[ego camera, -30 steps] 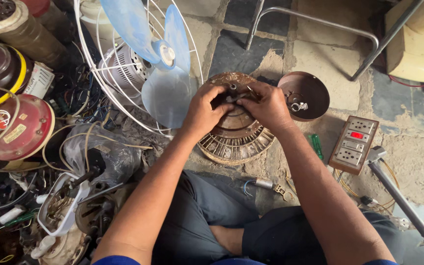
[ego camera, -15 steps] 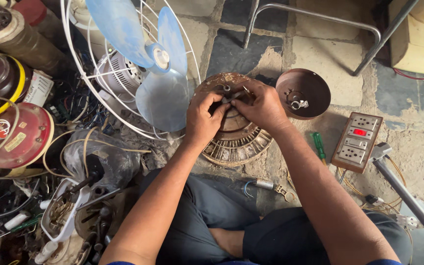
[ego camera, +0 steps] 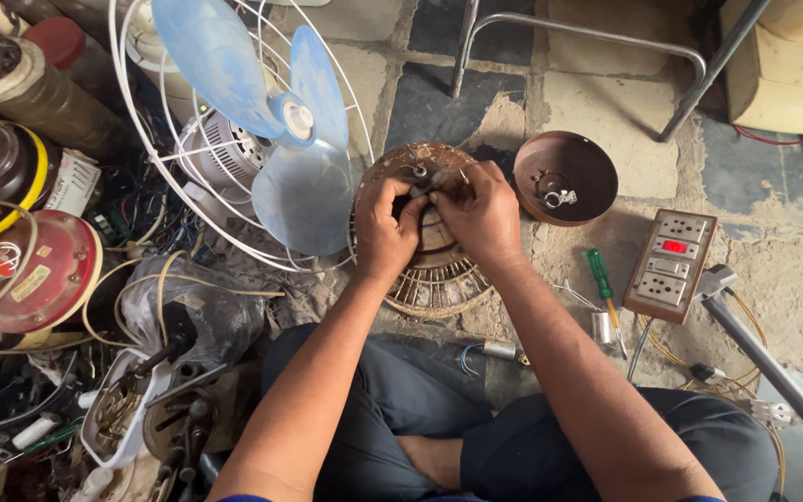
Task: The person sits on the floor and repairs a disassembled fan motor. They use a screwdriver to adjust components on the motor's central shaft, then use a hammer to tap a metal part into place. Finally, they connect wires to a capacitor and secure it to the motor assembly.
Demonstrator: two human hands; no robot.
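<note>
Looking down, I have both hands meeting over the motor [ego camera: 429, 270], a round rusty ceiling-fan body lying flat on the stone floor [ego camera: 597, 102] in front of my crossed legs. My left hand [ego camera: 385, 232] is curled nearly closed, fingers bent in over the hub at the motor's middle; my right hand [ego camera: 480, 214] is closed the same way just beside it, knuckles touching. Between the fingertips there seems to be a thin wire or small part, but I cannot tell which, nor which hand truly pinches it.

I judge the motor heavy and stiff, an iron core with copper windings showing around the lower rim; it should sit still under fingertip work. The rust looks rough, not slippery. The windings and any fine leads look fragile, so I would take hold by the outer rim or the hub, never the wire.

To the left, touching the motor's edge, lies a table fan [ego camera: 262, 121] with blue blades in a white cage. To the right sits a brown cap [ego camera: 587, 163] with small fittings in it, then a green screwdriver [ego camera: 599, 279] and a socket box [ego camera: 671, 265].

The hands cover the hub. The pile of parts at the far left is too tangled to sort out.
</note>
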